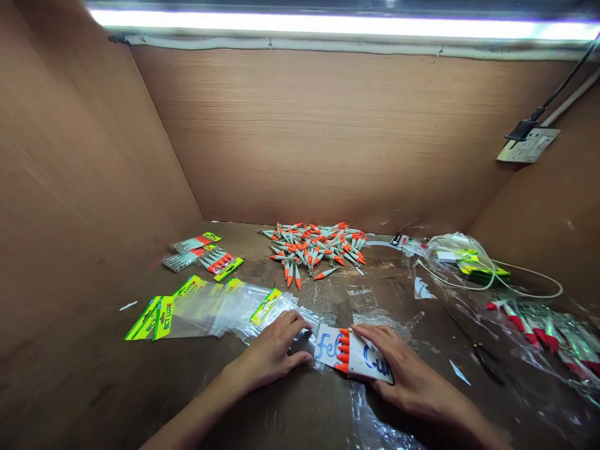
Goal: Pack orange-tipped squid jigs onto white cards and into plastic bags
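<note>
My right hand (398, 369) grips a white card sleeve (370, 361) with blue handwriting. Several orange lure tips (344, 351) stick out of its left side in a row, over a flat white part with more blue letters. My left hand (281, 344) rests just left of it, thumb and forefinger curved and apart, over a clear plastic bag (300, 309). The bag has a yellow-green "BCT LURE" header (265, 306). Whether the left fingers touch the bag's edge I cannot tell. Beyond the hands lies a heap of white-and-orange fishing lures (314, 244).
Header bags (192, 306) fan out at the left, with filled lure packs (218, 259) behind them. At the right are a white cable (529, 294), dark pliers or scissors (480, 350) and packed red-and-white lures (548, 331). Wooden walls (319, 137) enclose the bench.
</note>
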The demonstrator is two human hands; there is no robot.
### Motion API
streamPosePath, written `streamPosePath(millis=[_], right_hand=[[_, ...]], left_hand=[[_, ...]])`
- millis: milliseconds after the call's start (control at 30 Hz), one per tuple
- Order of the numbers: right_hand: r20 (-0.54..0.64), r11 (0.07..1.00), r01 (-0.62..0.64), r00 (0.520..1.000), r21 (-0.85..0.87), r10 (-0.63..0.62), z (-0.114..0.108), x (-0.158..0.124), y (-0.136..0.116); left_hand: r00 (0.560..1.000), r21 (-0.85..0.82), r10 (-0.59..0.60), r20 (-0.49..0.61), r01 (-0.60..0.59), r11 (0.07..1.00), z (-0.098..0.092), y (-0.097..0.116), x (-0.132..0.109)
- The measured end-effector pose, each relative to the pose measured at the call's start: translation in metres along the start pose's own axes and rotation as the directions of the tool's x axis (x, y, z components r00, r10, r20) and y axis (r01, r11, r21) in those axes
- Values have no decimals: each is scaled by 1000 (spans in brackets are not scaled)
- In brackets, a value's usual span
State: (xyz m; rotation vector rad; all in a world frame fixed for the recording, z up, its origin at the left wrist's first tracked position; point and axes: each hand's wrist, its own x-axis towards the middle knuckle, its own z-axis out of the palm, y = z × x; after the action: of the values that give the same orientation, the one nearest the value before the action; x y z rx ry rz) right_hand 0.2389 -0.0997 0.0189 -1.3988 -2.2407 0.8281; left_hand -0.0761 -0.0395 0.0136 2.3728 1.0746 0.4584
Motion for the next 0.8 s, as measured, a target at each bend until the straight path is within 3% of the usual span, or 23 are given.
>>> streamPosePath(millis=[133, 467, 700, 800], right_hand=[[48, 999, -3, 999, 34, 2, -2, -2, -2], [-16, 1000, -16, 1000, -15, 16, 17, 9, 1], [-79, 999, 32, 996, -41, -36, 29, 15, -6], [-80, 999, 30, 996, -45, -33, 31, 13, -6]], left_hand=[[999, -16, 41, -19, -41, 999, 5, -5, -1], [997, 19, 77, -15, -77, 997, 6, 1, -1], [999, 263, 33, -36, -23, 964, 20, 21, 1], [996, 293, 43, -72, -20, 956, 26, 22, 2]])
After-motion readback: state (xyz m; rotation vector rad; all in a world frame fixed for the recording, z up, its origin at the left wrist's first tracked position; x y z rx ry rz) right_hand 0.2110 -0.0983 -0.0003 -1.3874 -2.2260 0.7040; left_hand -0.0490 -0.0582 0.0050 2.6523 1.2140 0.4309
